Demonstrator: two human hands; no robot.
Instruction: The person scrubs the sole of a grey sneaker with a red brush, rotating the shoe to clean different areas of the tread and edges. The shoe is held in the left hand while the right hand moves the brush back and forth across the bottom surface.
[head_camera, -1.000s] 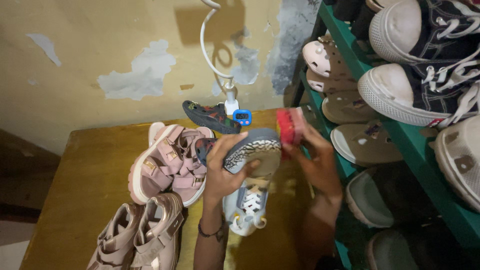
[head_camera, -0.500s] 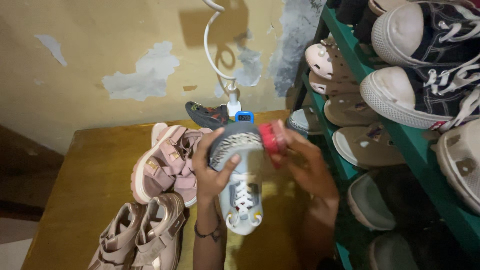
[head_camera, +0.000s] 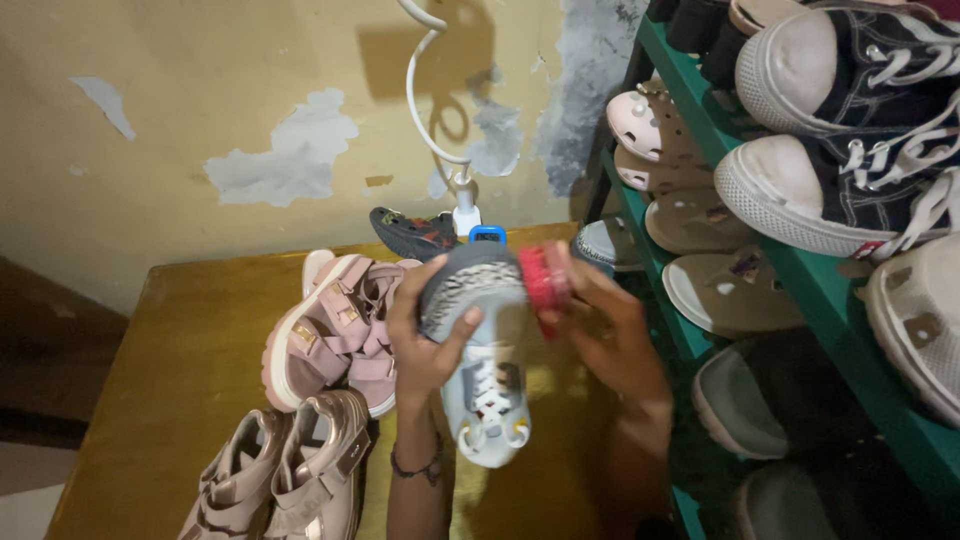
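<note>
A small light-blue sneaker (head_camera: 480, 350) is gripped by the left hand (head_camera: 425, 335) — fingers curled around its grey sole, which is turned upward, toe pointing down toward the wooden surface (head_camera: 190, 340). A red brush (head_camera: 545, 277) is clasped in the right hand (head_camera: 600, 330) and pressed against the sole's edge. Just left of the hands, pink sandals (head_camera: 335, 330) are seen — a bronze pair (head_camera: 290, 480) lies nearer. A green shoe rack (head_camera: 800, 270) stands at the right.

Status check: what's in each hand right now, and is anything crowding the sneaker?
Left hand grips the pale sneaker, sole up. Right hand presses a red brush to its edge. Pink sandals beside it, apart; nothing in the way.
</note>
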